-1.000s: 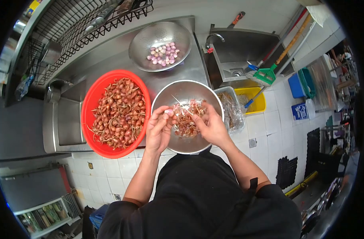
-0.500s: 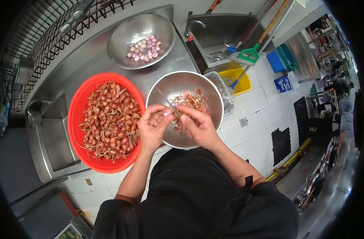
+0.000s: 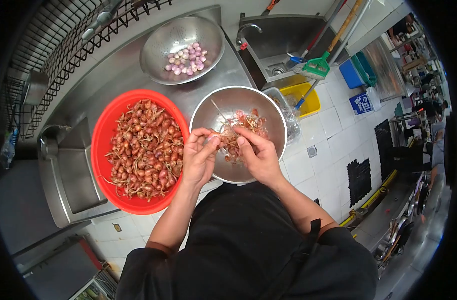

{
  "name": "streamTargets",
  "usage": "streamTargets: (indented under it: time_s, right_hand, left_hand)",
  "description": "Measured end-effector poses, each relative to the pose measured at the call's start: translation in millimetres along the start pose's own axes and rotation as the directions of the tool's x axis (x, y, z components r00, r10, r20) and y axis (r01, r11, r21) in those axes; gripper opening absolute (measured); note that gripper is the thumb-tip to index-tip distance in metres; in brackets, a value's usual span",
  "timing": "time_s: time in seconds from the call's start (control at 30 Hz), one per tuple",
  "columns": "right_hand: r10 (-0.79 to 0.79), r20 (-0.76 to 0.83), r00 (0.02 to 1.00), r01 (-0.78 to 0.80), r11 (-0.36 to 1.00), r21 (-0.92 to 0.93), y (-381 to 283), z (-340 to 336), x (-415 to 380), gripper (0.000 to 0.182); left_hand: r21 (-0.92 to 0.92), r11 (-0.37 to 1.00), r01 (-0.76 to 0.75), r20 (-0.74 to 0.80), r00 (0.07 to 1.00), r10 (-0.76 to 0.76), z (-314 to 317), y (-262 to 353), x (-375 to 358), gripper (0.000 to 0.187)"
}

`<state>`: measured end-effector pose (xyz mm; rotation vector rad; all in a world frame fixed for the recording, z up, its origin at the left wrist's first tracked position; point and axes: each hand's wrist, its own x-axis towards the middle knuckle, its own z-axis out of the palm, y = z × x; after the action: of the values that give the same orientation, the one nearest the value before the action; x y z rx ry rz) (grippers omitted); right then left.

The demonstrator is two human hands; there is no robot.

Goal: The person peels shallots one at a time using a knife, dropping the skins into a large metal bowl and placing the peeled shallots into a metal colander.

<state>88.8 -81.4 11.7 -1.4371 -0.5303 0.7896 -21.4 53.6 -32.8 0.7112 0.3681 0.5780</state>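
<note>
Step in hand: peeling — both hands work one small shallot (image 3: 219, 139) over the round steel bowl of skins (image 3: 268, 112).
Left hand (image 3: 198, 160): fingers curled, pinching the shallot at their tips.
Right hand (image 3: 258, 157): thumb and forefinger pressed together on its skin.
Supply: red plastic basin of unpeeled shallots (image 3: 101, 150), just beside.
Next move, likely: strip the skin clean — then into the perforated steel colander of peeled bulbs (image 3: 153, 47).

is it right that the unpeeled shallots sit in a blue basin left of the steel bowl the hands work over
Not quite: the basin is red, not blue, as the head view shows. The rest holds: it is full of unpeeled shallots and sits left of the steel bowl, over which the left hand and right hand work.
</note>
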Motion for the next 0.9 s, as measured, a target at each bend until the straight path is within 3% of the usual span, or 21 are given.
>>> streamTargets:
  time_s: [0.07,0.2,0.27,0.4,0.47,0.67,0.9]
  right_hand:
    - [0.001,-0.034,0.999,-0.002,1.000,-0.031,-4,0,-2,0.035]
    - [-0.099,0.068,0.993,0.104,0.992,-0.073,-14,1,-17,0.045]
    - [-0.099,0.094,0.991,0.105,0.993,-0.052,-14,8,-23,0.049]
    - [-0.131,0.090,0.987,0.139,0.987,-0.080,-21,9,-19,0.045]
    - [-0.382,0.136,0.914,0.405,0.873,-0.271,-11,7,-16,0.043]
    - [-0.231,0.179,0.956,0.246,0.967,-0.067,-23,6,-17,0.042]
    - [-0.268,0.245,0.932,0.301,0.947,-0.108,-17,2,-13,0.044]
  left_hand:
    - [-0.154,0.984,0.094,0.007,0.996,-0.094,6,4,1,0.021]
    - [-0.155,0.986,0.054,0.006,0.999,-0.054,20,9,-7,0.022]
    - [-0.048,0.996,-0.078,-0.082,0.994,0.074,32,7,-13,0.024]
    - [0.041,0.990,-0.138,-0.080,0.987,0.141,36,6,-16,0.026]
    - [0.105,0.979,-0.173,-0.090,0.979,0.183,42,9,-18,0.029]
    - [0.183,0.947,-0.265,-0.053,0.959,0.279,44,10,-21,0.029]
    - [0.149,0.940,-0.308,-0.059,0.946,0.319,42,7,-20,0.030]
